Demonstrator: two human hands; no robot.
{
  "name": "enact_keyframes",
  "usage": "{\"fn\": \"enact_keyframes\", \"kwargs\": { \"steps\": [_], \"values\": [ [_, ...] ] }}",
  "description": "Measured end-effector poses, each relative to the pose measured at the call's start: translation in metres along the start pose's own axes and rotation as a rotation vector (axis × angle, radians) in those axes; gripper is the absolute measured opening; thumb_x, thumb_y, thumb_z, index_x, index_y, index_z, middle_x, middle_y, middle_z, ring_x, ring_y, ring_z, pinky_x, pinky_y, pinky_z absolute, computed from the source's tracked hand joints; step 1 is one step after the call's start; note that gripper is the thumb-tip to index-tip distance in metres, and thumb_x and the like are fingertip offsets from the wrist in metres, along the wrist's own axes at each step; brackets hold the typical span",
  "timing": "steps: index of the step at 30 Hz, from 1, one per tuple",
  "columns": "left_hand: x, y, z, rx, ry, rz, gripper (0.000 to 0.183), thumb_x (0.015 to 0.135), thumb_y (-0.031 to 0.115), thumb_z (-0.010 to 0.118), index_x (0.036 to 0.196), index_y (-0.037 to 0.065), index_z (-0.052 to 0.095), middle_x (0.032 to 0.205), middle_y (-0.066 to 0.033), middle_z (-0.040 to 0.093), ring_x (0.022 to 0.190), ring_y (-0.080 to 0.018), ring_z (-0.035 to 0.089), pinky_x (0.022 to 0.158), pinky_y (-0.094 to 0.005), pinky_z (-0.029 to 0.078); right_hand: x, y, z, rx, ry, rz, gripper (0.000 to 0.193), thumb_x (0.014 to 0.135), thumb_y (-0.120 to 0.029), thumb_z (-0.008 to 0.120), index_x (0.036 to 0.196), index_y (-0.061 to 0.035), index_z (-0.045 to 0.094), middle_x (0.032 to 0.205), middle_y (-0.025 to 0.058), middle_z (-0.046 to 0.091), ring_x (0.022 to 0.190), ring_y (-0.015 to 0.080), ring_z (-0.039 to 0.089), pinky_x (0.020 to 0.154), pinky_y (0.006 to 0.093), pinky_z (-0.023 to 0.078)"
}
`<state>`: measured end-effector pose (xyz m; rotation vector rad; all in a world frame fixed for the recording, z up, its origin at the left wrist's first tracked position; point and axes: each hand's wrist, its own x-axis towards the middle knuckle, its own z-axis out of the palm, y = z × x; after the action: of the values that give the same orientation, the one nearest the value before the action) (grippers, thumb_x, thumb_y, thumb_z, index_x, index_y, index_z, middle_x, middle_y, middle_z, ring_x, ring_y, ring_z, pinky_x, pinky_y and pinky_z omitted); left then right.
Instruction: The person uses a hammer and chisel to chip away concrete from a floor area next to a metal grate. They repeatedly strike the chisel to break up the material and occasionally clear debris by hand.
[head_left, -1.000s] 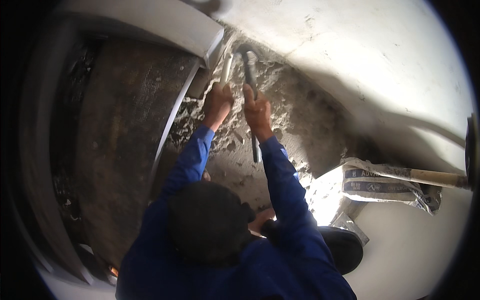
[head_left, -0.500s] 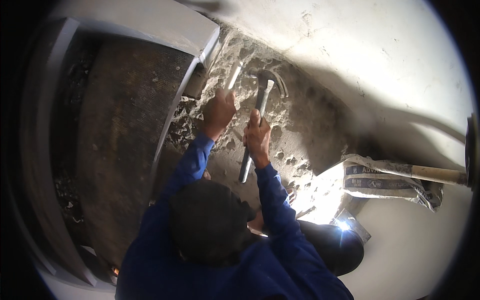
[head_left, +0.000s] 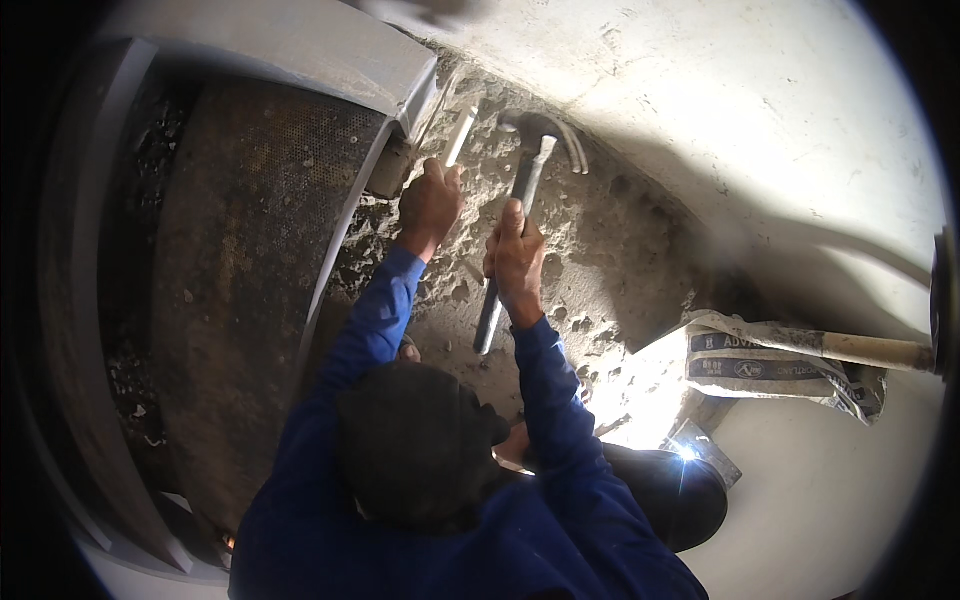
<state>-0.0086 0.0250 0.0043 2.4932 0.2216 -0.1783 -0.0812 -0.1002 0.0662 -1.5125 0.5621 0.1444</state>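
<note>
Neither of my own hands is in view. Below me a co-worker in blue sleeves and a dark cap (head_left: 410, 445) leans forward, arms stretched away from me. The co-worker's right hand (head_left: 517, 262) grips a claw hammer (head_left: 528, 182) partway along its handle, the head pointing away. In the co-worker's left hand (head_left: 430, 208) is a short pale rod (head_left: 461, 135), perhaps a chisel; its lower part is hidden in the fist. The hammer head and rod are apart, over a rough, pitted grey surface (head_left: 600, 240).
A pale-edged frame (head_left: 330, 240) with a dark perforated panel (head_left: 250, 220) stands at left. White wall (head_left: 760, 110) rises at upper right. A paper sack (head_left: 755, 365) lies at right, a wooden handle (head_left: 870, 348) across it. A bright lamp (head_left: 688, 452) shines near the co-worker's knee.
The co-worker's hands, with the hammer and the pale rod, have shifted slightly farther away. The hammer head sits nearer the wall. The co-worker's grips are unchanged.
</note>
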Motion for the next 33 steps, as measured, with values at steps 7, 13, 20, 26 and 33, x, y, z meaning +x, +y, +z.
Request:
{"fn": "enact_keyframes", "kwargs": {
  "steps": [7,13,20,26,33],
  "values": [
    [-0.004,0.001,-0.005,0.062,-0.004,0.076,0.028,0.094,0.028,0.058,0.099,0.002,0.051,0.076,-0.0232,0.067,0.071,-0.0418,0.068,0.063,-0.0504,0.054,0.007,-0.007,0.012,0.216,-0.003,-0.068,0.053,0.100,-0.058,0.042,0.078,-0.0096,0.044,0.055,-0.0006,0.043,0.039,0.0076,0.042,0.035,0.0223,0.034],
    [-0.001,0.008,-0.002,0.060,0.021,-0.020,0.030,0.095,0.031,0.056,0.099,0.001,0.052,0.077,-0.0248,0.068,0.073,-0.0433,0.068,0.063,-0.0525,0.054,0.021,0.013,0.024,0.196,0.034,-0.052,0.054,0.098,-0.060,0.045,0.078,-0.0095,0.044,0.053,-0.0008,0.042,0.038,0.0082,0.042,0.034,0.0232,0.034],
    [-0.001,0.011,-0.001,0.029,0.014,-0.073,0.030,0.095,0.031,0.055,0.101,0.002,0.053,0.079,-0.0244,0.068,0.075,-0.0434,0.068,0.065,-0.0536,0.053,0.037,0.027,0.028,0.030,0.056,-0.005,0.059,0.096,-0.064,0.045,0.072,-0.0097,0.045,0.050,-0.0002,0.042,0.037,0.0098,0.042,0.033,0.0266,0.034],
    [0.002,0.013,-0.002,0.040,-0.026,-0.109,0.030,0.096,0.032,0.055,0.101,0.002,0.054,0.081,-0.0246,0.068,0.076,-0.0434,0.069,0.066,-0.0527,0.054,0.038,0.016,0.030,-0.026,0.030,-0.051,0.060,0.096,-0.063,0.046,0.071,-0.0089,0.046,0.051,0.0004,0.044,0.037,0.0102,0.044,0.032,0.0270,0.034],
    [0.005,0.014,-0.004,-0.038,0.013,-0.038,0.031,0.095,0.029,0.055,0.100,-0.002,0.052,0.081,-0.0279,0.067,0.077,-0.0455,0.067,0.065,-0.0527,0.054,0.041,0.014,0.025,0.135,0.067,-0.078,0.058,0.097,-0.061,0.046,0.068,-0.0110,0.043,0.050,0.0013,0.044,0.035,0.0112,0.043,0.031,0.0278,0.034]
  ]
}}
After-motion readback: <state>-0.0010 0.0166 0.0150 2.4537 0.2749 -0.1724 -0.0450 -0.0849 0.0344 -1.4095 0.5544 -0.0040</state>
